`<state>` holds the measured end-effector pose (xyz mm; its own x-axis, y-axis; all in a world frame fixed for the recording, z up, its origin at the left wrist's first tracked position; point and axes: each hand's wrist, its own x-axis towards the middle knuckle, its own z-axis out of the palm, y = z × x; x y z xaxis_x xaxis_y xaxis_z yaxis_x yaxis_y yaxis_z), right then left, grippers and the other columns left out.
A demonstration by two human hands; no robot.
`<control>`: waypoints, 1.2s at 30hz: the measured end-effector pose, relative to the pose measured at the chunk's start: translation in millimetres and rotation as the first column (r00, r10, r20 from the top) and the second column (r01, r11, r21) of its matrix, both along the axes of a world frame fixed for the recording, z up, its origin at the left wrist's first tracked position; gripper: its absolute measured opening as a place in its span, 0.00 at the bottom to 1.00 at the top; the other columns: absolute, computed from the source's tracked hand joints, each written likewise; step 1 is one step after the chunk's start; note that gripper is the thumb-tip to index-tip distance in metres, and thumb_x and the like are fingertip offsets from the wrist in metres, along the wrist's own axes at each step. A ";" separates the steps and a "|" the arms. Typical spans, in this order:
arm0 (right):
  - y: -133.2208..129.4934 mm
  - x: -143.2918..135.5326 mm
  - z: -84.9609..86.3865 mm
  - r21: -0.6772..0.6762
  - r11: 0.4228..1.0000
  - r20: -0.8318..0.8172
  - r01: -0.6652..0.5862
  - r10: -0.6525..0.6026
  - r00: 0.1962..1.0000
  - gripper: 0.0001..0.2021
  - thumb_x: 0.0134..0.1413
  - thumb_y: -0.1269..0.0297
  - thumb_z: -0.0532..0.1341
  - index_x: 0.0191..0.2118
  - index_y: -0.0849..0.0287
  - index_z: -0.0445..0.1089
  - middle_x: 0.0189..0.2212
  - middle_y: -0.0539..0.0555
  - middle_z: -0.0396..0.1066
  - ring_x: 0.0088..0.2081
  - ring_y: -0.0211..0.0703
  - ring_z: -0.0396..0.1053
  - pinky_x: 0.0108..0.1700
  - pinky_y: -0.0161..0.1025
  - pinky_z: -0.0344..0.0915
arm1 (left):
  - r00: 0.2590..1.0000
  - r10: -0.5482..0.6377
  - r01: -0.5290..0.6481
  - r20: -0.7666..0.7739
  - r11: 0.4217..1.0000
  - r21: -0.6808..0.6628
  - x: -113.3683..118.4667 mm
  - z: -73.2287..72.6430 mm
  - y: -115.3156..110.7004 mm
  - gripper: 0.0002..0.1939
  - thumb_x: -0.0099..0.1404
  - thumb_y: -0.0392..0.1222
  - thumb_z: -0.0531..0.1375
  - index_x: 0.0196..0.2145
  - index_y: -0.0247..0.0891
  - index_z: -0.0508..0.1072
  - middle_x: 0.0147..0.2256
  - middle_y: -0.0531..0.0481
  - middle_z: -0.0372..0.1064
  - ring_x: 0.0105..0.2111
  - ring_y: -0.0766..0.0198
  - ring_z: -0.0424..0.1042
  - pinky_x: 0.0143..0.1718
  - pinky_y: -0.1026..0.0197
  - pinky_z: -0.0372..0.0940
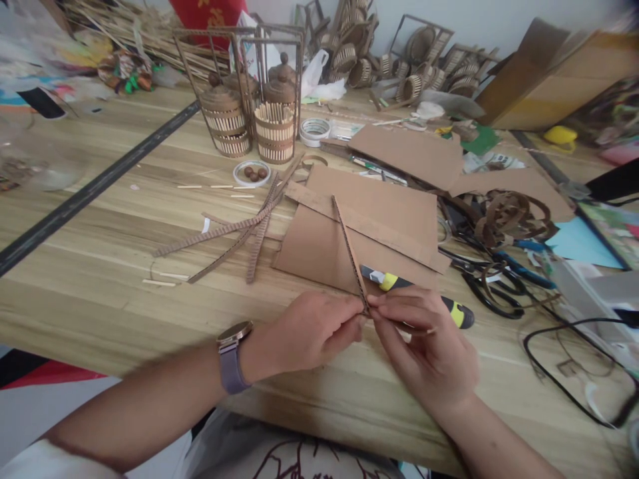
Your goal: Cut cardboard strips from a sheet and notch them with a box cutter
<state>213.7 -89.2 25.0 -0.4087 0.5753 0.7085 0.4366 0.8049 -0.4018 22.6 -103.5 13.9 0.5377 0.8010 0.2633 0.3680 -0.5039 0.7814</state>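
Observation:
My left hand (314, 329) and my right hand (429, 346) meet near the table's front edge. Both pinch the near end of a thin corrugated cardboard strip (349, 249), which points away from me. Its far end reaches over flat cardboard sheets (314, 243). Just past my right fingers lies a yellow and black utility knife (389, 279), partly hidden by that hand, with its blade end on the cardboard. More corrugated strips (219, 229) lie crossed to the left of the sheets. The exact fold or join between my fingertips is hidden.
Lanterns of sticks and cardboard (274, 133) stand at the back, beside a tape roll (315, 130) and a ring holding brown balls (252, 174). Black scissors (492, 286), blue-handled pliers (524, 269), coiled brown strips (514, 216) and a black cable (536, 372) lie right. A cardboard box (559, 80) stands behind.

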 end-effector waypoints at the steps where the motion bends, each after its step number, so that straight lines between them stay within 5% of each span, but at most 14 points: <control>1: -0.3 -0.2 1.2 0.013 1.000 0.001 -0.002 0.002 1.000 0.14 0.56 0.78 0.64 0.42 0.51 0.68 0.33 0.51 0.78 0.35 0.44 0.76 0.37 0.45 0.73 | 1.000 -0.004 0.004 -0.006 1.000 0.009 0.4 0.8 -0.6 0.14 0.76 0.41 0.47 0.33 0.39 0.66 0.29 0.51 0.72 0.30 0.65 0.72 0.34 0.64 0.60; 5: -1.2 1.4 0.0 0.038 0.999 -0.024 -0.032 0.033 0.999 0.14 0.54 0.78 0.64 0.41 0.52 0.67 0.34 0.52 0.77 0.35 0.43 0.75 0.38 0.45 0.73 | 0.999 -0.019 0.023 -0.040 0.996 0.086 0.9 2.9 -3.3 0.15 0.77 0.41 0.45 0.33 0.39 0.65 0.28 0.50 0.71 0.30 0.63 0.71 0.34 0.63 0.59; 10: -3.3 1.2 -9.5 -0.134 0.991 -0.173 -0.027 0.004 0.985 0.15 0.54 0.80 0.62 0.41 0.51 0.65 0.33 0.50 0.75 0.36 0.43 0.74 0.39 0.45 0.72 | 0.998 -0.052 0.055 -0.038 0.994 0.094 0.1 1.6 -4.3 0.16 0.77 0.42 0.44 0.34 0.38 0.66 0.28 0.50 0.71 0.30 0.63 0.70 0.33 0.62 0.59; 16: -3.3 1.8 -12.5 -0.005 1.000 -0.089 -0.010 0.010 0.996 0.15 0.52 0.80 0.66 0.40 0.54 0.67 0.34 0.50 0.76 0.39 0.43 0.74 0.42 0.45 0.71 | 0.990 0.041 -0.019 0.134 0.986 -0.164 0.7 4.2 -2.8 0.22 0.74 0.57 0.51 0.28 0.39 0.63 0.23 0.56 0.63 0.24 0.68 0.64 0.26 0.65 0.54; 20: -2.1 1.6 -12.3 0.010 0.999 -0.074 -0.043 0.043 0.996 0.14 0.52 0.80 0.66 0.39 0.53 0.68 0.34 0.51 0.77 0.45 0.47 0.77 0.45 0.46 0.74 | 0.975 0.095 -0.034 0.200 0.957 -0.288 2.8 3.9 -2.4 0.18 0.75 0.51 0.52 0.30 0.38 0.68 0.26 0.55 0.69 0.27 0.69 0.68 0.29 0.66 0.56; 29: -8.0 -6.6 -15.1 -0.114 0.993 -0.218 -0.043 0.018 0.976 0.15 0.51 0.81 0.66 0.36 0.53 0.68 0.31 0.49 0.77 0.41 0.45 0.79 0.45 0.44 0.74 | 0.985 0.108 -0.079 0.133 0.976 -0.203 3.6 5.1 -5.9 0.15 0.73 0.41 0.51 0.28 0.37 0.67 0.25 0.53 0.71 0.26 0.68 0.69 0.29 0.66 0.57; 36: -9.7 -10.3 -9.4 -0.209 0.967 -0.391 -0.148 0.056 0.919 0.22 0.51 0.86 0.62 0.44 0.51 0.67 0.30 0.45 0.79 0.41 0.41 0.78 0.45 0.42 0.75 | 0.981 0.056 -0.029 0.184 0.989 -0.147 1.9 4.4 -4.8 0.13 0.74 0.39 0.49 0.31 0.37 0.67 0.28 0.51 0.74 0.29 0.68 0.72 0.31 0.67 0.60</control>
<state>203.4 -99.0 15.6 -0.2006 0.7105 0.6745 0.1349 0.7020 -0.6993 24.5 -108.3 18.3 0.4546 0.8587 0.2367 0.2274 -0.3689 0.9012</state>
